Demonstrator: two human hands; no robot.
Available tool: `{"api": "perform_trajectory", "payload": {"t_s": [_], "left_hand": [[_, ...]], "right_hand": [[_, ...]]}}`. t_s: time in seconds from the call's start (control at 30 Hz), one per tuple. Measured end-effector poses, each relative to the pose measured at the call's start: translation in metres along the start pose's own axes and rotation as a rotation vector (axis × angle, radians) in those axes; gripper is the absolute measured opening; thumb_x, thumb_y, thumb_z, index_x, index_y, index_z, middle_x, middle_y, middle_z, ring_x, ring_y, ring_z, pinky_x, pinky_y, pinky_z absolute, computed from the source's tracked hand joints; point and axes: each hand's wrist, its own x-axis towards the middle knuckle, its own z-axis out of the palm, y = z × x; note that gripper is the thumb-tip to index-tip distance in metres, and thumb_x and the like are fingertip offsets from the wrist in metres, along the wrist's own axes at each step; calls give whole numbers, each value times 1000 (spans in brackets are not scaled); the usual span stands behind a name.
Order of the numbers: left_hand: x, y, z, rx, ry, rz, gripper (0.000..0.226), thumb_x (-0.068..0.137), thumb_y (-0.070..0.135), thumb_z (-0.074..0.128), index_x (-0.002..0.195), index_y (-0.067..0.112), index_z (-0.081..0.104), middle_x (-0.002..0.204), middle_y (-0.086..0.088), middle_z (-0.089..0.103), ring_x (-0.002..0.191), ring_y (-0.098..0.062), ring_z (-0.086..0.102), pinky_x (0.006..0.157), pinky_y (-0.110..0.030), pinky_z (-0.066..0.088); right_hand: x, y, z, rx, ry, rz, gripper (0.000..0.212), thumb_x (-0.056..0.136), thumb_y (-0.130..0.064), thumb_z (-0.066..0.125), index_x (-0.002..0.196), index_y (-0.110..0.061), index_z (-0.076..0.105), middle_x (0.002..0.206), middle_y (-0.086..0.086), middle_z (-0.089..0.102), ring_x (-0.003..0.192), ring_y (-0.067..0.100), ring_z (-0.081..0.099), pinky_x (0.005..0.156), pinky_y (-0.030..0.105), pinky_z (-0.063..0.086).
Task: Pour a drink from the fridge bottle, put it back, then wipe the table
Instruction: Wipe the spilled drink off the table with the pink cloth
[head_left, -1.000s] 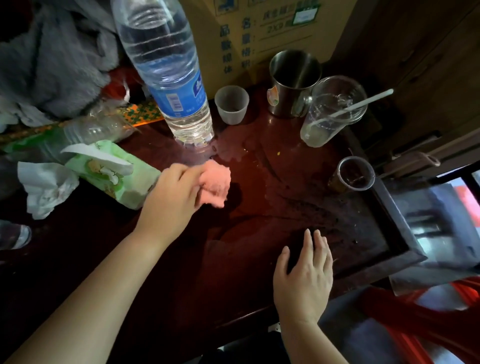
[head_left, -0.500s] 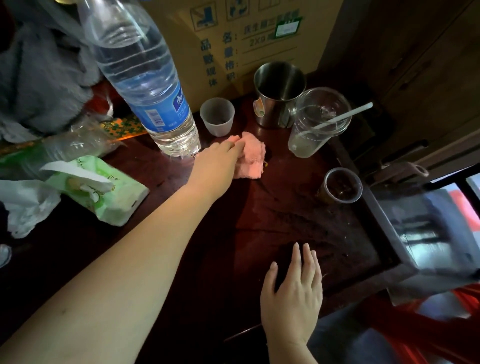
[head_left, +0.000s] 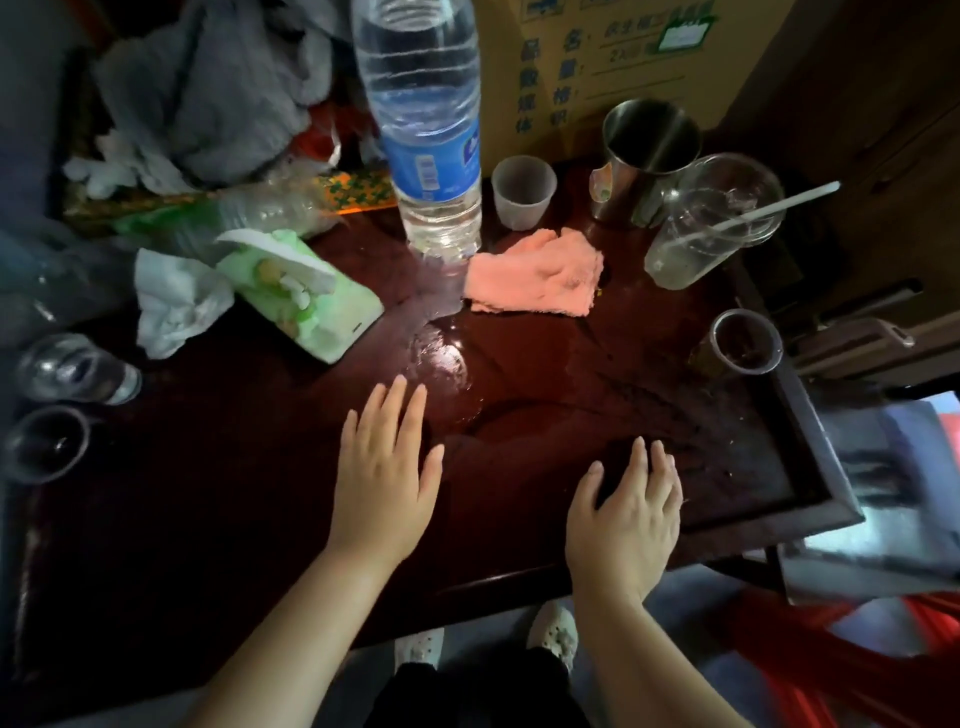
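Both hands empty, palms down, fingers spread flat on the dark wooden table (head_left: 218, 519). Left hand (head_left: 387, 467) sits nearer the table's middle; right hand (head_left: 626, 514) lies close to the near right edge. Neither grips anything.

Landmark: the pink cloth (head_left: 535, 275), lying crumpled and loose on the tabletop, well beyond both hands. No hand touches it.

Just left of the cloth, touching or nearly touching its edge: a tall clear water bottle (head_left: 431, 130) with a blue label, upright. Behind the cloth: a small translucent cup (head_left: 523, 192), and right of that a steel mug (head_left: 644, 156). Right of the cloth: a large clear plastic cup (head_left: 711, 223), tilted, with a white straw (head_left: 769, 210) across it. Right and nearer than the cloth: a small cup with dark residue (head_left: 743, 343).

Between the cloth and the left hand: a wet sheen (head_left: 441, 353) on the wood.

Far left of the cloth: a green tissue pack (head_left: 306, 296), a crumpled white tissue (head_left: 176, 301), and glassware (head_left: 72, 369) at the table's left edge.
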Motion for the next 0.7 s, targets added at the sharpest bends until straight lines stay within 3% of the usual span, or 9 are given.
{"api": "perform_trajectory", "payload": {"t_s": [0.3,0.53,0.63,0.7], "left_hand": [[-22,-24,17,74,-121,-80,66,94,43,28,144,1,34,152,-17,32,141,-34,27,112,-53,25],[-23,-30,26,-1,-55,-68,63,94,40,27,144,2,35,152,-15,32,144,-29,23,117,-45,18],[-21,-31,28,-27,-33,-78,63,92,37,29,142,1,37,151,-16,34,143,-29,25,115,-43,16],[-21,-31,29,-16,-35,-79,63,92,38,29,143,1,35,151,-16,33,143,-28,24,116,-43,14]], "right_hand": [[-4,-1,2,17,67,-15,52,96,-35,42,142,-10,38,151,7,33,141,22,23,114,41,22],[-7,0,7,-54,77,-70,58,95,-39,42,144,-10,32,152,10,29,140,27,23,114,44,22],[-6,-10,5,-11,125,-383,55,93,-35,46,141,-9,37,149,16,31,137,32,27,111,47,25],[13,-34,0,50,121,-671,50,92,-28,50,137,-9,44,143,17,39,133,29,34,112,37,24]]}}
